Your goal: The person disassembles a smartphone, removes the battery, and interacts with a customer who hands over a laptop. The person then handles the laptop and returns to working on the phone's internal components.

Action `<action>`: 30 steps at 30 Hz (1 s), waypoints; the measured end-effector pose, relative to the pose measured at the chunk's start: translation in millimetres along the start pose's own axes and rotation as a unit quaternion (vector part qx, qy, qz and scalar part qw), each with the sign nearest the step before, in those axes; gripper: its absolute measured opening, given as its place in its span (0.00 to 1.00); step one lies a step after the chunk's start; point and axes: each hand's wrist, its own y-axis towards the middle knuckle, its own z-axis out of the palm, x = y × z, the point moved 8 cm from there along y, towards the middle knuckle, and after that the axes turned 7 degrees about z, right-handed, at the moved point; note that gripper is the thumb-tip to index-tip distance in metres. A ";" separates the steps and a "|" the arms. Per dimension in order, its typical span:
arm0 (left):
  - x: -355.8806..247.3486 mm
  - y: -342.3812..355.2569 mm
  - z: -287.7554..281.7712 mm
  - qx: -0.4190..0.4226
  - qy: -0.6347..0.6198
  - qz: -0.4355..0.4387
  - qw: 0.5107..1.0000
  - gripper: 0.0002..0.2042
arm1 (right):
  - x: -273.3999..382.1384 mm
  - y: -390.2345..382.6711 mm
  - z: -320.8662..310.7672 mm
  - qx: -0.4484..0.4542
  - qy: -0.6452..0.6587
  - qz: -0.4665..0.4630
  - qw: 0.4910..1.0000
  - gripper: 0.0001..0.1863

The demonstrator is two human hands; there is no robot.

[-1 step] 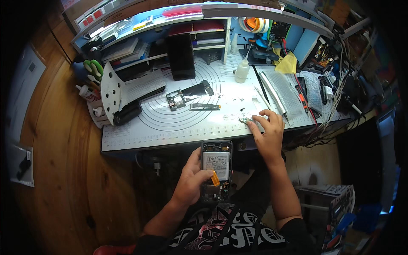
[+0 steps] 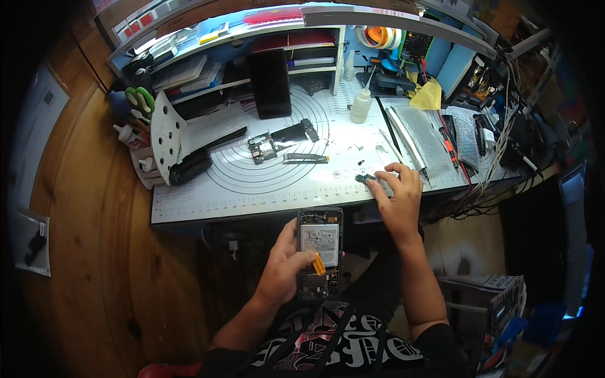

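An opened smartphone [image 2: 320,237] is in my left hand [image 2: 281,262], just in front of the table edge, with its pale battery and inner parts showing. My left thumb lies by an orange flex cable [image 2: 319,264] that crosses the lower end of the battery. Over the mat, my right hand [image 2: 398,195] pinches a small green circuit board [image 2: 363,179] between thumb and fingertips, on or just above the surface. Left of it lie a dark flex cable strip [image 2: 305,158] and a dark phone part with a board [image 2: 262,148].
A dark phone screen [image 2: 271,85] leans against the shelf. Near it stands a white dropper bottle [image 2: 360,106]. A white perforated holder [image 2: 167,135] is at the left. On the right are bubble wrap [image 2: 435,145], a yellow cloth [image 2: 425,94] and tangled cables [image 2: 508,107].
The small board in my right fingers has tilted slightly and looks darker. The phone in my left hand has shifted a little. Both grips are the same.
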 end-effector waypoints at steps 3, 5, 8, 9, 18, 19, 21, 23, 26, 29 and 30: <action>0.7 -2.4 -15.1 -0.020 0.028 0.021 0.999 0.36 | -0.9 1.9 3.1 0.016 0.016 0.008 1.000 0.07; -1.4 -4.7 -20.4 -0.032 0.051 0.030 0.998 0.38 | -2.1 3.6 2.9 0.030 0.092 0.031 0.995 0.07; -5.2 -7.2 -21.2 -0.034 0.077 0.032 0.996 0.41 | 7.3 0.4 -1.1 0.032 0.219 0.028 0.975 0.05; -5.4 -7.0 -20.9 -0.026 0.081 0.032 0.996 0.42 | 14.4 -4.0 -2.7 0.047 0.267 0.037 0.962 0.05; -11.0 -9.8 -12.3 -0.022 0.082 0.018 0.996 0.42 | 45.6 -34.2 -0.8 0.139 0.551 0.104 0.816 0.05; -12.0 -10.2 -11.1 -0.020 0.086 0.017 0.996 0.42 | 47.5 -35.7 -1.3 0.143 0.543 0.095 0.822 0.05; -12.9 -10.5 -10.0 -0.018 0.094 0.019 0.995 0.42 | 51.9 -37.6 -2.5 0.152 0.527 0.074 0.833 0.06; -13.5 -11.1 -10.1 -0.015 0.101 0.024 0.994 0.41 | 49.8 -38.1 -0.4 0.148 0.548 0.098 0.818 0.05; -13.2 -10.7 -11.0 -0.020 0.100 0.033 0.994 0.41 | 40.7 -36.6 3.2 0.148 0.578 0.129 0.792 0.05; -12.8 -10.7 -12.2 -0.028 0.093 0.029 0.995 0.41 | 37.5 -31.5 6.5 0.149 0.619 0.141 0.758 0.06; -13.0 -10.7 -11.8 -0.026 0.091 0.028 0.995 0.41 | 37.2 -30.3 7.1 0.148 0.634 0.142 0.745 0.06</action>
